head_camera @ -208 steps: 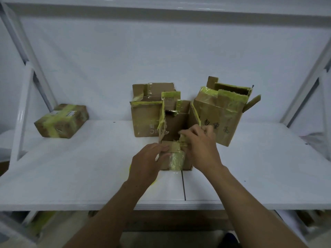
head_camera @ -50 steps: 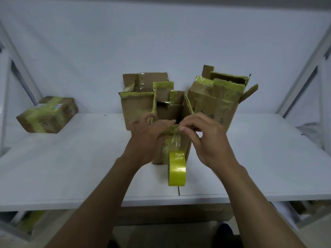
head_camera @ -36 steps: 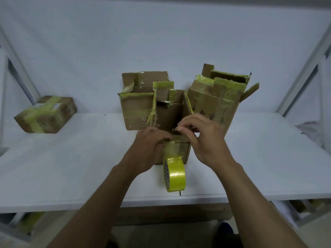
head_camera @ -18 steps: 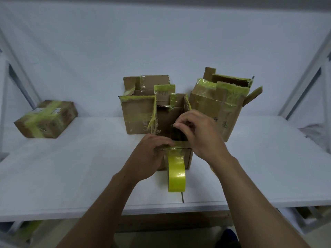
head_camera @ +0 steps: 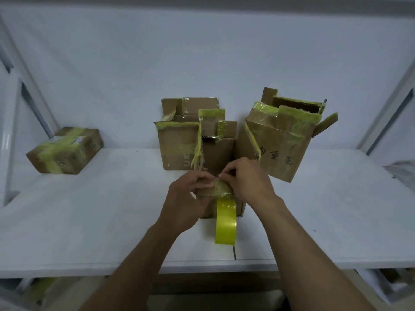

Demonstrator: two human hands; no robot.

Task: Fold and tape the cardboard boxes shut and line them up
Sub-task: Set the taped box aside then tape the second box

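A small cardboard box (head_camera: 239,206) stands on the white table (head_camera: 89,216), close to the front edge. My left hand (head_camera: 188,198) grips its top left side, fingers curled over the closed flaps. My right hand (head_camera: 247,180) pinches the strip of yellow tape (head_camera: 221,188) that runs across the box top. A yellow tape roll (head_camera: 225,221) hangs on edge against the box's front face, still joined to that strip. Most of the small box is hidden by my hands.
Behind stand three open boxes with yellow tape scraps: a left one (head_camera: 177,147), a middle one (head_camera: 217,151) and a larger right one (head_camera: 280,140) with dark characters. A taped-shut box (head_camera: 65,150) lies at the far left. White frame posts flank both sides.
The box's top flaps were folded closed and a tape strip laid over them. The roll dropped to hang at the box front. My right hand moved down onto the tape on the box top.
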